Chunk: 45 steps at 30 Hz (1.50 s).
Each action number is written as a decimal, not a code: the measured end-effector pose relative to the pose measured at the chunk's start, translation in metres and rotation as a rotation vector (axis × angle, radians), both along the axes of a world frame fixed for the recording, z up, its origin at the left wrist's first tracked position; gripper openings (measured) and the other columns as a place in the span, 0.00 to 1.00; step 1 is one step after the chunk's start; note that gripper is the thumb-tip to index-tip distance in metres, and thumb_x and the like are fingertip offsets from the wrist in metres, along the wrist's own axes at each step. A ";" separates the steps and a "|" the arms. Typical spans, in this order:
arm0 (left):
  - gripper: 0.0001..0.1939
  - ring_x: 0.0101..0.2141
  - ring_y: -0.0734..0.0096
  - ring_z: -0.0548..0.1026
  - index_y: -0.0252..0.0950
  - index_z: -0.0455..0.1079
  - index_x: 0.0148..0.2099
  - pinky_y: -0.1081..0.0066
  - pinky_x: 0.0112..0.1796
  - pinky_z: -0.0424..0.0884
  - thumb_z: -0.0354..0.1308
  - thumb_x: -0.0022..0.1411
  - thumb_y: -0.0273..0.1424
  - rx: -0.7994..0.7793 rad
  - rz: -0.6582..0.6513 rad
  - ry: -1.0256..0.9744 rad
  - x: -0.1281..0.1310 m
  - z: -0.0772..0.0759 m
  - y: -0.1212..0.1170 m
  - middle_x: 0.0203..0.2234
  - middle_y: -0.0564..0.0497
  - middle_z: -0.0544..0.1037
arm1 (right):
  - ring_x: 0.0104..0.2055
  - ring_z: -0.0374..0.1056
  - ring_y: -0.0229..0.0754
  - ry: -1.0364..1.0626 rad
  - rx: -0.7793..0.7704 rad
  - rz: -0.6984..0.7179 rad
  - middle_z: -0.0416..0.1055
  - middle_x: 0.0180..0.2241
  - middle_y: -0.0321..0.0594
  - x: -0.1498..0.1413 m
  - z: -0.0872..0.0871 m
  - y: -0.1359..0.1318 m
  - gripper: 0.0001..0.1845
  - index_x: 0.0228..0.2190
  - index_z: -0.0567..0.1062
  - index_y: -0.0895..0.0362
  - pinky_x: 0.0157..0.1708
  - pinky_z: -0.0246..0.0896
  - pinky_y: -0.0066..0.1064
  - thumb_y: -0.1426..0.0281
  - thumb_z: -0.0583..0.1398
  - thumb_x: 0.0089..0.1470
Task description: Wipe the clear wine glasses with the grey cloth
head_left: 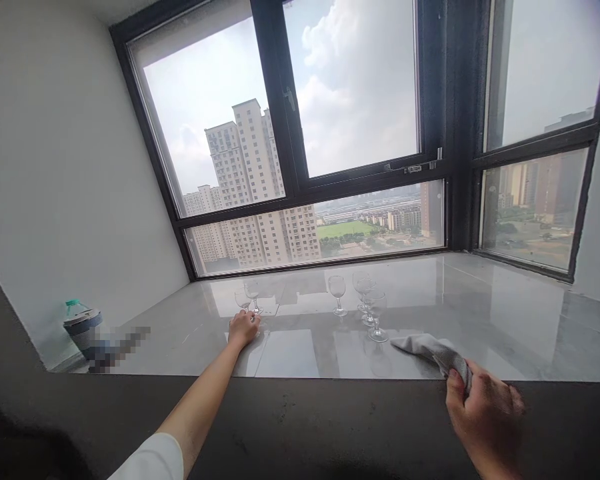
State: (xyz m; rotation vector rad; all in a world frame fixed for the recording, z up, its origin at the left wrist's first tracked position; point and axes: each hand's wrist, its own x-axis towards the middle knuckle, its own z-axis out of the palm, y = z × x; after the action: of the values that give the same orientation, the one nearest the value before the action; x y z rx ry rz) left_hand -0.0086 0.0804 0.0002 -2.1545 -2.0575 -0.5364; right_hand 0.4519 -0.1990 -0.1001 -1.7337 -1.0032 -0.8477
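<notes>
On the left of the tiled sill, my left hand (pixel 244 328) is closed at the lower part of a small stemmed wine glass (pixel 241 298), hiding its stem and foot. Just beside it another wine glass (pixel 253 291) stands upright. My right hand (pixel 485 403) grips a grey cloth (pixel 427 348) in front of the sill's edge, and the cloth's free end trails left over the tiles. Between my hands a single wine glass (pixel 337 288) stands upright, with a cluster of three more to its right, the nearest glass (pixel 377 305) close to the cloth's tip.
The glossy grey sill (pixel 300 350) runs below a dark-framed window (pixel 293 160). At the left wall stands a dark cup (pixel 81 330) with a green-capped bottle (pixel 74 307) behind it; a blurred patch covers things beside it. The sill's front edge drops to a dark wall.
</notes>
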 end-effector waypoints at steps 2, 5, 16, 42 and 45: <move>0.22 0.52 0.54 0.71 0.40 0.75 0.48 0.59 0.52 0.62 0.45 0.67 0.45 0.001 -0.001 0.000 0.000 0.000 0.000 0.50 0.42 0.75 | 0.44 0.71 0.64 0.000 -0.005 -0.005 0.75 0.42 0.53 0.000 0.000 0.000 0.20 0.49 0.69 0.55 0.54 0.55 0.57 0.60 0.50 0.60; 0.22 0.52 0.53 0.71 0.40 0.75 0.48 0.58 0.52 0.62 0.45 0.67 0.45 0.000 -0.002 0.000 0.000 0.000 0.000 0.50 0.42 0.75 | 0.44 0.71 0.64 -0.017 -0.015 -0.016 0.75 0.41 0.55 0.001 0.000 -0.001 0.21 0.48 0.70 0.57 0.53 0.57 0.56 0.59 0.49 0.60; 0.22 0.52 0.53 0.71 0.41 0.75 0.47 0.59 0.52 0.62 0.45 0.67 0.46 0.003 0.001 0.001 0.000 0.000 0.000 0.50 0.42 0.75 | 0.44 0.70 0.59 -0.015 0.012 -0.015 0.75 0.41 0.52 0.003 -0.004 0.002 0.22 0.46 0.70 0.57 0.54 0.55 0.56 0.57 0.48 0.60; 0.21 0.52 0.53 0.70 0.40 0.75 0.46 0.57 0.52 0.63 0.44 0.68 0.45 -0.002 -0.013 -0.009 -0.003 -0.003 0.006 0.50 0.42 0.75 | 0.42 0.70 0.57 -0.057 0.050 -0.043 0.76 0.39 0.52 0.003 -0.003 0.004 0.23 0.45 0.72 0.57 0.53 0.56 0.52 0.56 0.47 0.62; 0.21 0.52 0.53 0.70 0.40 0.75 0.46 0.57 0.52 0.62 0.44 0.68 0.44 -0.003 -0.012 -0.009 -0.004 -0.004 0.007 0.50 0.42 0.75 | 0.42 0.71 0.60 -0.043 0.057 -0.026 0.76 0.39 0.54 0.002 0.000 0.004 0.23 0.46 0.71 0.55 0.52 0.57 0.53 0.56 0.47 0.60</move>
State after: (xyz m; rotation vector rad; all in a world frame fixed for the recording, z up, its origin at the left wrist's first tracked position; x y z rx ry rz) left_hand -0.0121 0.0873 -0.0035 -2.1714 -2.0520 -0.5458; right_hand 0.4536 -0.1954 -0.1006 -1.6903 -0.9772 -0.9248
